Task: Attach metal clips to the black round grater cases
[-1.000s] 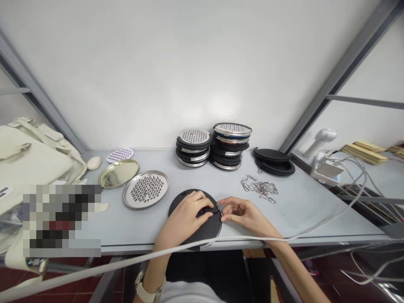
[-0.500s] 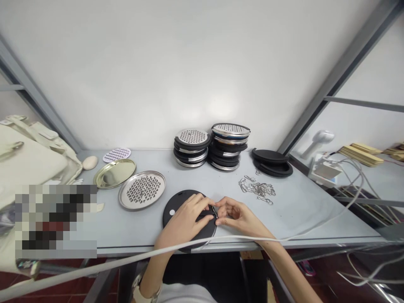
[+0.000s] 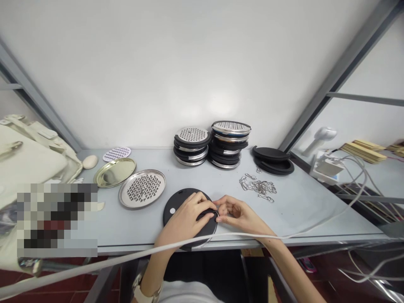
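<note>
On the grey table (image 3: 303,202), the small metal clip (image 3: 217,213) (long axis unreadable) sits at the black disc's (image 3: 206,227) 3 o'clock edge, 9 o'clock from the nearer right hand (image 3: 238,214), which pinches it, while the left hand (image 3: 189,214) overlies the disc, its grip unclear.

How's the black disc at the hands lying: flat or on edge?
Flat: the black disc shows its broad face upward, left hand across it, right hand at its rim.
</note>
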`<action>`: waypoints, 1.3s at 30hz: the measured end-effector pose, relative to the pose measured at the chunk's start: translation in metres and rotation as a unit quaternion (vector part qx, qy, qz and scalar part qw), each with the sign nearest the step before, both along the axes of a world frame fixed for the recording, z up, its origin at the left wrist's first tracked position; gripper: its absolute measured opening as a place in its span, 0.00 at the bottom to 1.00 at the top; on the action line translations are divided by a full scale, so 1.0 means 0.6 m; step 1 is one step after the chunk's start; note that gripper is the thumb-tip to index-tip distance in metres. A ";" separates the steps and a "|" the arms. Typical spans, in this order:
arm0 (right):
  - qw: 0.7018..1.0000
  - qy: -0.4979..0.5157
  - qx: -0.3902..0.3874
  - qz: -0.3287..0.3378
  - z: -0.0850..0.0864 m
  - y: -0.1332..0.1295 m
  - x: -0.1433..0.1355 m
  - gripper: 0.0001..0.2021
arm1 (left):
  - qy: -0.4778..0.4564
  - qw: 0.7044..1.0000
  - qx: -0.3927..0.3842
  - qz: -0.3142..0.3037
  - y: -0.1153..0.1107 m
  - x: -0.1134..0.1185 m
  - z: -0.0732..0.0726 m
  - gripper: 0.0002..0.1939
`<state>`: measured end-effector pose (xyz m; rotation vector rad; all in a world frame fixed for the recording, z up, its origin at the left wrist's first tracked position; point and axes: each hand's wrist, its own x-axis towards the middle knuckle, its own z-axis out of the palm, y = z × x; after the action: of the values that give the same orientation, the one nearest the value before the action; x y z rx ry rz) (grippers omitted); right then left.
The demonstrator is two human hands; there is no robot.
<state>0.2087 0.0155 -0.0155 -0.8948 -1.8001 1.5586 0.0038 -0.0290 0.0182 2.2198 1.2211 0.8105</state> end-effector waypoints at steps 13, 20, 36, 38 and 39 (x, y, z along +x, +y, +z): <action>0.992 -0.067 0.107 -0.006 0.014 -0.008 0.003 0.13 | -0.004 1.000 -0.002 0.003 0.000 0.000 0.001 0.09; 0.994 -0.058 0.087 0.012 0.017 -0.015 0.000 0.14 | 0.000 1.000 0.001 0.001 0.002 -0.001 -0.002 0.08; 0.998 -0.027 -0.029 0.054 0.024 -0.007 0.013 0.17 | -0.011 1.000 -0.024 0.009 -0.001 0.001 -0.003 0.08; 0.998 -0.022 -0.037 0.053 0.025 -0.006 0.012 0.17 | -0.012 1.000 -0.024 0.009 -0.001 0.001 -0.003 0.08; 0.998 -0.022 -0.040 0.052 0.025 -0.005 0.012 0.17 | -0.014 1.000 -0.024 0.008 -0.001 0.001 -0.004 0.09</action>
<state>0.2159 0.0126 -0.0004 -0.8915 -1.8520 1.6980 0.0046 -0.0294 0.0160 2.1569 1.2339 0.8069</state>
